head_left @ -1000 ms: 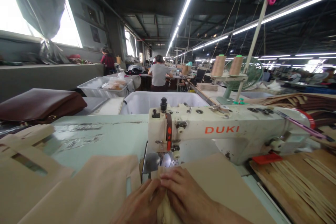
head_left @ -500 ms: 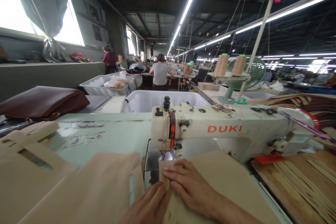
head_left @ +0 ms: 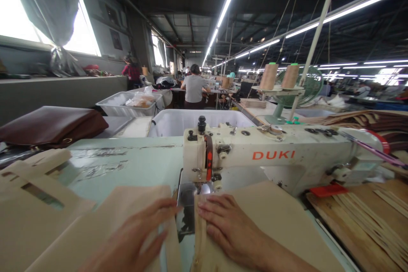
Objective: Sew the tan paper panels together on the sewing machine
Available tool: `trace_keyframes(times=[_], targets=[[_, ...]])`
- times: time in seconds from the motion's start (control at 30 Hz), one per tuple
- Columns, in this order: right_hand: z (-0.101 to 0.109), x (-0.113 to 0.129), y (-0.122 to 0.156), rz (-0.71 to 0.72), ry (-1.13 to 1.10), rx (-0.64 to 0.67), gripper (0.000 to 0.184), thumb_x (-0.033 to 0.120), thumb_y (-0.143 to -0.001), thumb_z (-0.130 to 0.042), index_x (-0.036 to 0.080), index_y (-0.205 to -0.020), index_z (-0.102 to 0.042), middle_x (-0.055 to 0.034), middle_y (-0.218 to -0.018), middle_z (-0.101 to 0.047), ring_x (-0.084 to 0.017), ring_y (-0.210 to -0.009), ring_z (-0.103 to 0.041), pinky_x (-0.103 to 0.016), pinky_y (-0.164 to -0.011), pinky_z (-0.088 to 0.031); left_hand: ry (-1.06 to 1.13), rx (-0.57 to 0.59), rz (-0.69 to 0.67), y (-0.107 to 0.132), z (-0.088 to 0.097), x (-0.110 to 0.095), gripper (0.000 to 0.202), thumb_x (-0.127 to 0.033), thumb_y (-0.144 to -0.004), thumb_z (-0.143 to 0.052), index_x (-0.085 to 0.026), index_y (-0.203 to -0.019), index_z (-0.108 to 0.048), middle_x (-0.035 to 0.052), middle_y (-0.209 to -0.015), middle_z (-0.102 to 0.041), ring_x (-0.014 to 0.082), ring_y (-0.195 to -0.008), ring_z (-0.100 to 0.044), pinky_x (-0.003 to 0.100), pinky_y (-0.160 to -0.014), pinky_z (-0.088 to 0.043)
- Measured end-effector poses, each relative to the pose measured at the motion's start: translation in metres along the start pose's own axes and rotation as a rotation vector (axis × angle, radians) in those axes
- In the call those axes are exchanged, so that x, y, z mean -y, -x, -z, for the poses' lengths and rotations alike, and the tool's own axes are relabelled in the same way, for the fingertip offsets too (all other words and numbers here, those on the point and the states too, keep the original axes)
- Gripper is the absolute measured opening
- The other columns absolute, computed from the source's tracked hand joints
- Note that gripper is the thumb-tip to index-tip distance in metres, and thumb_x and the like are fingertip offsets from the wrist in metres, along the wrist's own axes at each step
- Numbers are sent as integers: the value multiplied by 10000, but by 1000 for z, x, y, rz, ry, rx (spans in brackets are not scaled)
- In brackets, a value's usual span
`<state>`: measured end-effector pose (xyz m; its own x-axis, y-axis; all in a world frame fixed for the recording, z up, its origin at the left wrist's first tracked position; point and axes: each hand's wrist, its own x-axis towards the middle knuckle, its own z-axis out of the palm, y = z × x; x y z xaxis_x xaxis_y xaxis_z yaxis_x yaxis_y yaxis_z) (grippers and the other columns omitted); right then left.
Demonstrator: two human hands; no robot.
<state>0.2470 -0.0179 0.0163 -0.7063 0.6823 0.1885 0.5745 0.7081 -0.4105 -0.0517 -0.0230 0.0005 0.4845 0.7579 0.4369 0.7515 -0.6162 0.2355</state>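
Note:
Under the sewing machine (head_left: 274, 153) head, a large beige fabric panel (head_left: 270, 208) lies with a layered strip along its left edge, close to the presser foot. My right hand (head_left: 232, 225) rests flat on the panel, fingertips on that strip, pressing without wrapping round it. My left hand (head_left: 137, 229) is lifted away to the left, blurred, its thumb and fingers apart and nothing between them. Beneath it spreads another beige fabric piece (head_left: 95, 225) with a slot cut in it. The shiny needle plate (head_left: 186, 208) shows between the hands.
Narrow beige strips (head_left: 366, 221) lie on a wooden board (head_left: 325, 216) at right. Behind the machine stands a white bin (head_left: 172, 121). A brown leather bag (head_left: 51, 125) sits at left. Thread cones (head_left: 268, 76) stand beyond, and a co-worker (head_left: 193, 87) sits farther off.
My left hand has let go of the strip's near end and moved left, its fingers opening. My right hand stays on the panel, almost unmoved.

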Motion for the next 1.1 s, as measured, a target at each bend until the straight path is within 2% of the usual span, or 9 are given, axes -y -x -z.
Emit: trace_keyframes(times=[0.1,0.2,0.33,0.5,0.57,0.67,0.83,0.97,1.1], targets=[[-2,0,0,-4,6,-25,442,382,-1031,-463,290,-1463,-466,4,-1471,-498,-212,-1388,-386,-427,-1184,-246,-77,24,317,-12,12,48,535,-498,-911,-494,-180,-1335,-568,149,-1402,-551,369,-1284,-518,537,-1072,-407],[-5,0,1,14,18,-65,439,379,-1021,-487,272,-1446,-494,-25,-1439,-533,-219,-1366,-417,-425,-1174,-261,-45,68,343,-22,12,63,429,-484,-871,-554,-172,-1143,-663,147,-1286,-626,358,-1176,-589,510,-1016,-443],[-8,-1,2,39,33,-76,439,372,-1007,-500,240,-1425,-521,-50,-1422,-549,-227,-1358,-426,-421,-1164,-275,91,118,280,-22,23,33,280,-455,-928,-520,-222,-872,-664,40,-1122,-684,249,-1015,-643,351,-919,-502],[-10,-2,5,46,23,-71,526,473,-977,-517,193,-1423,-519,-62,-1465,-501,-232,-1391,-388,-396,-1192,-216,516,139,173,-32,51,-11,348,-504,-975,-453,-212,-961,-642,41,-969,-689,229,-895,-670,296,-773,-555],[-10,1,8,31,18,-66,574,526,-963,-517,189,-1428,-509,-67,-1476,-488,-234,-1411,-357,-394,-1206,-178,538,85,176,-44,40,-22,343,-500,-977,-459,-202,-920,-620,41,-931,-680,226,-861,-672,300,-748,-560],[-8,8,13,27,10,-46,646,502,-915,-580,202,-1471,-443,-75,-1486,-472,-242,-1427,-325,-408,-1219,-133,390,48,199,-58,0,-33,284,-435,-971,-485,-204,-882,-625,21,-838,-675,222,-798,-666,333,-740,-564],[-2,19,21,79,7,-56,753,394,-848,-644,218,-1516,-344,-59,-1538,-397,-223,-1464,-237,-399,-1234,-84,145,-75,146,-51,-47,-40,304,-330,-892,-576,-242,-1177,-638,88,-1233,-613,326,-1180,-544,589,-1054,-388],[-4,15,21,102,14,-32,774,414,-874,-621,197,-1538,-289,-69,-1589,-299,-220,-1477,-214,-401,-1241,-77,81,-44,35,-28,-41,-44,270,-290,-928,-550,-308,-1174,-662,30,-1195,-658,258,-1128,-607,439,-1015,-483],[-26,-6,17,159,113,-38,735,385,-885,-632,186,-1519,-317,-99,-1559,-353,-253,-1471,-233,-445,-1238,-115,30,-65,-94,-15,-38,-45,378,-292,-969,-504,-319,-1341,-567,12,-1283,-651,209,-1167,-612,312,-1008,-502]])
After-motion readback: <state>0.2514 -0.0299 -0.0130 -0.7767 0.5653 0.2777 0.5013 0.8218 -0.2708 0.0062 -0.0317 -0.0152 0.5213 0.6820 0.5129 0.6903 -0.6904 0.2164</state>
